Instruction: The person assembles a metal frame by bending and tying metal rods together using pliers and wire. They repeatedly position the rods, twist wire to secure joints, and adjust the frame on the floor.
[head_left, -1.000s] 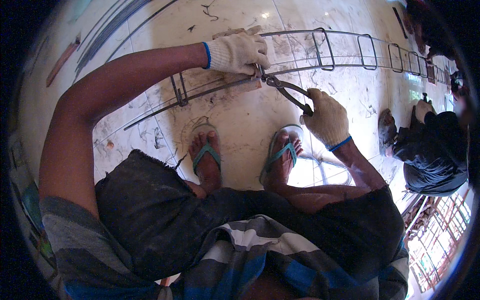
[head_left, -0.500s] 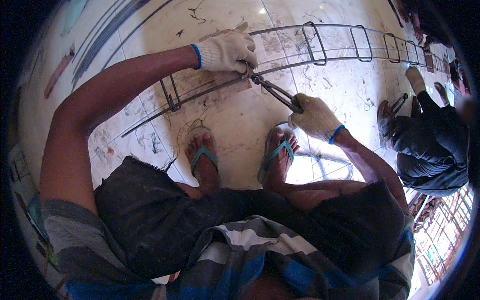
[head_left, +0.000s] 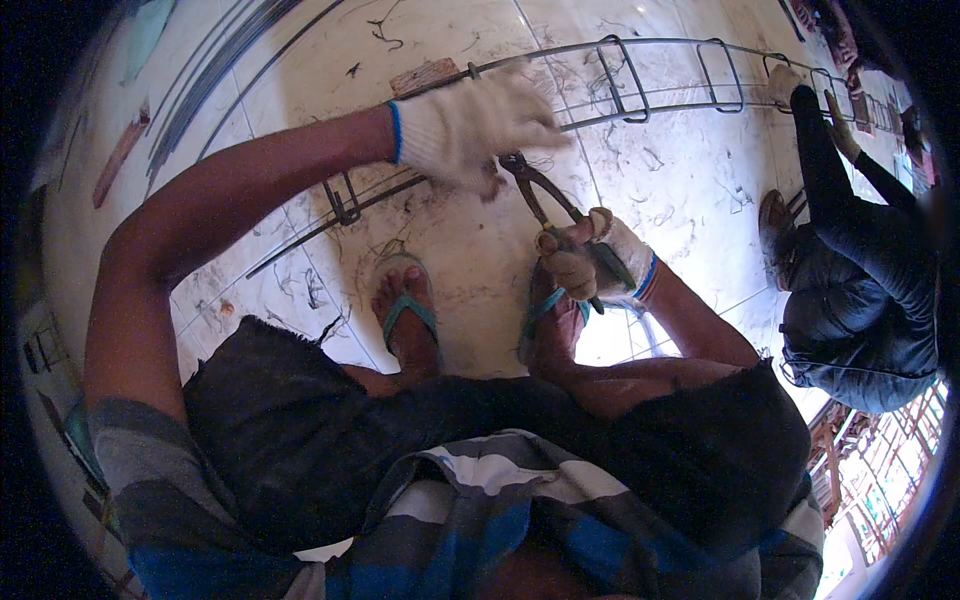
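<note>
Right hand (head_left: 622, 247) clamps pliers (head_left: 519, 171); left hand (head_left: 470, 128) (fingers blurred, can't tell) overlaps rebar frame (head_left: 633, 120).

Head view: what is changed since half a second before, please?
The right hand has moved down and leftward, and the handles of the pliers are now spread wider. The left hand has shifted right and slightly down; blur hides whether it holds anything. A co-worker's hand has reached up to the steel frame. The pliers stay in the right hand; both feet stay planted.
</note>
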